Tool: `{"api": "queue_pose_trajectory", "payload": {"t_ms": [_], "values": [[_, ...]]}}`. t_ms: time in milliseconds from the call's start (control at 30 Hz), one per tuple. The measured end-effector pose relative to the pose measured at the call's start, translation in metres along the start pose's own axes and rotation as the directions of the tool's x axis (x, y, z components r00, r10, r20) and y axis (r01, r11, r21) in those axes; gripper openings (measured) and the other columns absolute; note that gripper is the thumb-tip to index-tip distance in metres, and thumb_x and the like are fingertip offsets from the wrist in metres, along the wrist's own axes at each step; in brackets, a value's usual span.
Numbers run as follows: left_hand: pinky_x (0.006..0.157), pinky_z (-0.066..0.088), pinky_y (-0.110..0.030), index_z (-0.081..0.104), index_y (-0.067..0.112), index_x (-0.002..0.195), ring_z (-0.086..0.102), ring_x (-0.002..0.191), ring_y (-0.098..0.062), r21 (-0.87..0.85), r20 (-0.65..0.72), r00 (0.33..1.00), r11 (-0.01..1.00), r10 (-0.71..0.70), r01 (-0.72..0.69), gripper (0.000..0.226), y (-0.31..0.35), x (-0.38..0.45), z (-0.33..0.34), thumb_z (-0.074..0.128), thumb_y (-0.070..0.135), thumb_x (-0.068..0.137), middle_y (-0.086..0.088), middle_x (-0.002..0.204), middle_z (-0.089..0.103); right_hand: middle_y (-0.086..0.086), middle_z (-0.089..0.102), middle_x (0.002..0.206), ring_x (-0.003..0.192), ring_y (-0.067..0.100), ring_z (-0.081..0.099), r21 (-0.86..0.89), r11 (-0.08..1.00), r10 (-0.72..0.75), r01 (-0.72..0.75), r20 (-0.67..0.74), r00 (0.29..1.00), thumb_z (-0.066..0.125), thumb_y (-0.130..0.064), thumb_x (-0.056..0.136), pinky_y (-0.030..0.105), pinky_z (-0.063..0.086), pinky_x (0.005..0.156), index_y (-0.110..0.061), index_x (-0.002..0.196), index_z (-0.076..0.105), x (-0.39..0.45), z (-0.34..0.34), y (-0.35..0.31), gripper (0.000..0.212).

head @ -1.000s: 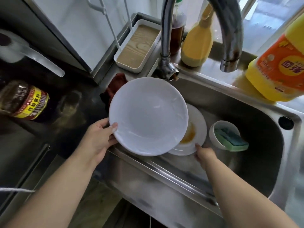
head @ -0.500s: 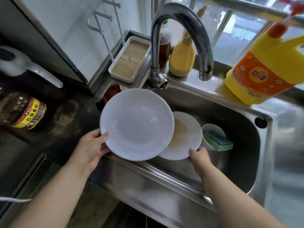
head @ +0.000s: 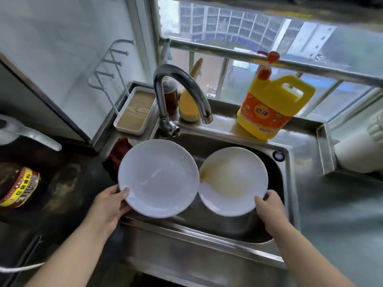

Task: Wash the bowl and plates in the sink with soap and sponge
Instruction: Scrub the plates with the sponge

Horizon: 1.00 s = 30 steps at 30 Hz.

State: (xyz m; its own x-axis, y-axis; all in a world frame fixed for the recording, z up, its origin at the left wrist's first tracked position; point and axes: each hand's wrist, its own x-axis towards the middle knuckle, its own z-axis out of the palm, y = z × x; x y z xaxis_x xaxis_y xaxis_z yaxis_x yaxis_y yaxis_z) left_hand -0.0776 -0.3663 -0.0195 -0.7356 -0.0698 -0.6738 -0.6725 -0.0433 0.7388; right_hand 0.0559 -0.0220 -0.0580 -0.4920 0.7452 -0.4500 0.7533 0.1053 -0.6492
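Behind the steel sink [head: 290, 183] stood a yellow soap jug [head: 271, 108]. Left hand [head: 109, 206] pinched the clean-looking plate [head: 158, 178]; right hand [head: 269, 206] pinched the stained plate [head: 233, 181], both above the basin. I judged washing not started; next needs soap and sponge.

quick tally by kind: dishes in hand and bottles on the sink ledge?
White plates: 2, clean plate in left hand, stained plate in right hand
Bottles: 3, yellow detergent jug, dark bottle, yellow squeeze bottle
Total: 5
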Motion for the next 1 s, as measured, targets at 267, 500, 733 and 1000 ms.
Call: {"api": "queue_pose_trajectory", "payload": {"t_ms": [267,500,733,1000], "values": [[0.087,0.048,-0.041,0.053,-0.001,0.128,0.058,0.106,-0.032,0.073,0.033,0.999,0.997,0.017,-0.019,0.032,-0.001,0.007,0.035,0.045,-0.002,0.097,-0.017,0.121,0.060,0.015,0.062,0.081,0.079,0.035,0.062,0.027,1.000,0.018,-0.015,-0.122,0.992,0.056,-0.011,0.082,0.048,0.055,0.074,-0.008,0.083,0.055,-0.007,-0.064,0.010,0.003],[0.090,0.045,-0.043,0.048,-0.008,0.130,0.054,0.106,-0.033,0.110,0.049,0.999,0.994,-0.003,-0.002,0.033,-0.011,0.014,0.065,0.041,-0.005,0.098,-0.017,0.120,0.057,0.016,0.058,0.090,0.082,0.027,0.058,0.404,0.900,0.174,-0.164,0.011,0.985,0.047,0.004,0.095,0.033,0.052,0.062,0.004,0.104,0.052,-0.023,-0.076,0.012,0.010],[0.088,0.049,-0.040,0.052,-0.003,0.129,0.056,0.100,-0.031,0.229,0.056,0.998,0.973,-0.030,0.016,0.035,-0.027,0.038,0.092,0.045,-0.005,0.095,-0.019,0.119,0.060,0.017,0.059,0.093,0.091,0.032,0.057,0.479,0.853,0.207,-0.208,0.057,0.977,0.043,0.005,0.097,0.026,0.057,0.052,0.004,0.108,0.050,-0.037,-0.066,0.014,0.013],[0.093,0.050,-0.044,0.051,0.002,0.132,0.056,0.112,-0.037,0.300,-0.009,0.992,0.947,-0.122,0.119,0.039,-0.038,0.089,0.111,0.048,-0.002,0.094,-0.020,0.125,0.059,0.016,0.060,0.091,0.081,0.027,0.059,0.508,0.834,0.221,-0.215,0.049,0.974,0.045,0.006,0.096,0.024,0.057,0.049,-0.002,0.092,0.053,-0.042,-0.058,0.018,0.012]]}}
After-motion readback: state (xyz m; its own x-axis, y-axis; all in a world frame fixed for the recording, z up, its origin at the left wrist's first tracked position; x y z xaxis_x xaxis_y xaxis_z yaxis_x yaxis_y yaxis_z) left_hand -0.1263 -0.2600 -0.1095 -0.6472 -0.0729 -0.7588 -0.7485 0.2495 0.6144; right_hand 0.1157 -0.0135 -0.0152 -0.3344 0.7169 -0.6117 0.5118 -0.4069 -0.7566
